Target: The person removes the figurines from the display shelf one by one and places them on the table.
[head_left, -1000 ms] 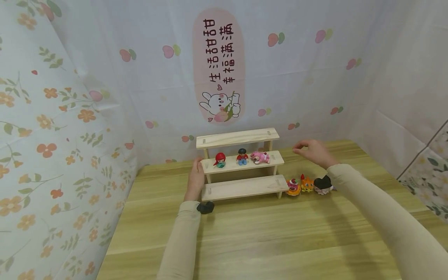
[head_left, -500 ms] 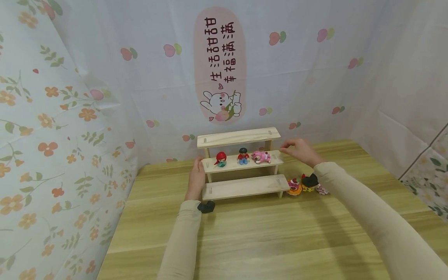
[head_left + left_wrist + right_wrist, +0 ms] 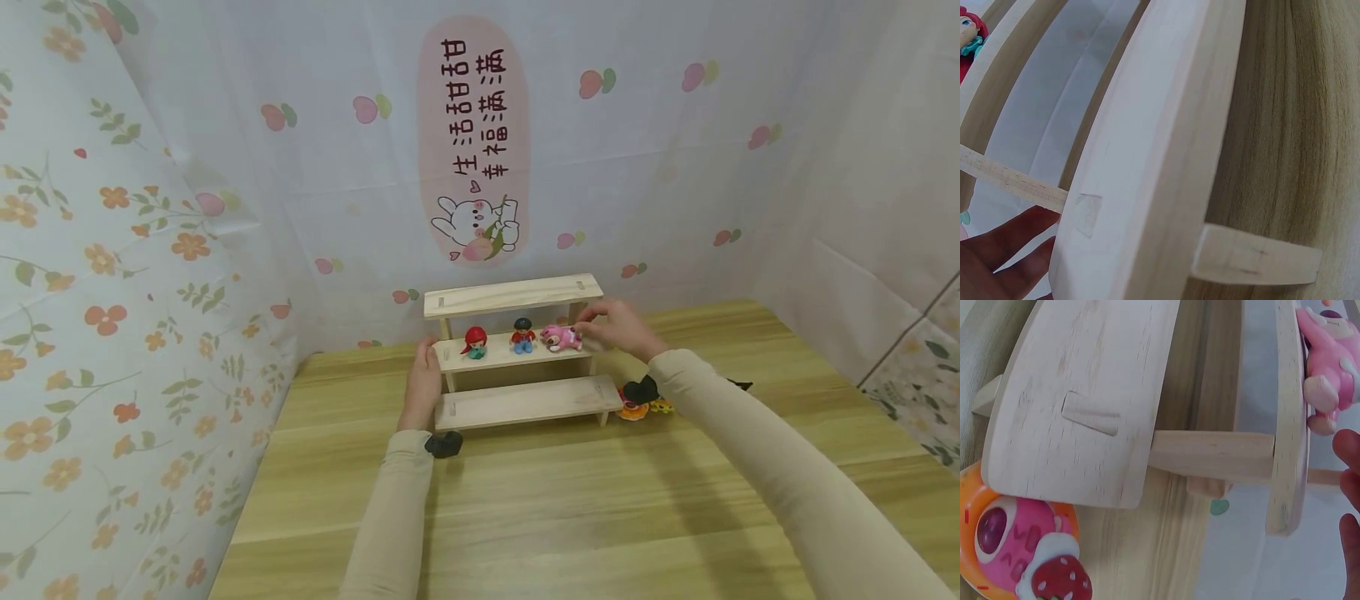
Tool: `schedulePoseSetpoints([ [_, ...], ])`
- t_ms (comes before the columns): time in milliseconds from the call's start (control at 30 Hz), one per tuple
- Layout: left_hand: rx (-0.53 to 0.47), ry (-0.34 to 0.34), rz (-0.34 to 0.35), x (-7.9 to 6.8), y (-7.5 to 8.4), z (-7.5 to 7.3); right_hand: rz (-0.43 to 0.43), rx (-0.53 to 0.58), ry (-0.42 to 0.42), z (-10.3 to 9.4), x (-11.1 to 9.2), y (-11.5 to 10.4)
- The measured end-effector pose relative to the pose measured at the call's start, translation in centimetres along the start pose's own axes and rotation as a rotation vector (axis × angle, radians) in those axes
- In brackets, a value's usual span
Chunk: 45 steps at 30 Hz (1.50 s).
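I have the left hand [image 3: 422, 385] resting against the left end of the wooden stand [image 3: 517, 403] on the worktop [image 3: 540, 517], its grip slack, while the right hand [image 3: 621, 327] is at the right end of the middle tier [image 3: 497, 353], its grip loosely spread. Along that tier lies the pink figure [image 3: 558, 337], feet toward those fingers, just beside them, though I cannot tell whether they touch. To its left I see a figure in a red top [image 3: 522, 336], then a red-haired figure [image 3: 474, 342], and a pink-faced toy in an orange ring [image 3: 1019, 537] beside the lower tier.
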<state>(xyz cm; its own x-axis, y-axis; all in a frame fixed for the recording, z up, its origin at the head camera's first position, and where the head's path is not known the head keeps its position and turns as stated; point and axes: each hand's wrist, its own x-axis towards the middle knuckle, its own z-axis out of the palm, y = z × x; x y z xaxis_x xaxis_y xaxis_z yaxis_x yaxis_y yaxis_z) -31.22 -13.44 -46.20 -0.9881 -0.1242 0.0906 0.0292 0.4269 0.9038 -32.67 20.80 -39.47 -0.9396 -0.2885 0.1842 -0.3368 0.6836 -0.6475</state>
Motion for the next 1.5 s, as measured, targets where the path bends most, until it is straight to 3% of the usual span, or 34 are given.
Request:
schedulePoseSetpoints([
  [500,0.010,0.005,0.028,-0.3,0.3,-0.1,-0.097,-0.131,0.048,0.8,0.7,-0.3],
  [1133,0.006,0.006,0.001,-0.1,-0.1,0.0,-0.204,-0.128,0.131,0.3,-0.6,-0.5],
  [1500,0.006,0.000,-0.003,-0.2,0.1,0.1,-0.105,-0.106,0.135,-1.2,-2.6,0.5],
])
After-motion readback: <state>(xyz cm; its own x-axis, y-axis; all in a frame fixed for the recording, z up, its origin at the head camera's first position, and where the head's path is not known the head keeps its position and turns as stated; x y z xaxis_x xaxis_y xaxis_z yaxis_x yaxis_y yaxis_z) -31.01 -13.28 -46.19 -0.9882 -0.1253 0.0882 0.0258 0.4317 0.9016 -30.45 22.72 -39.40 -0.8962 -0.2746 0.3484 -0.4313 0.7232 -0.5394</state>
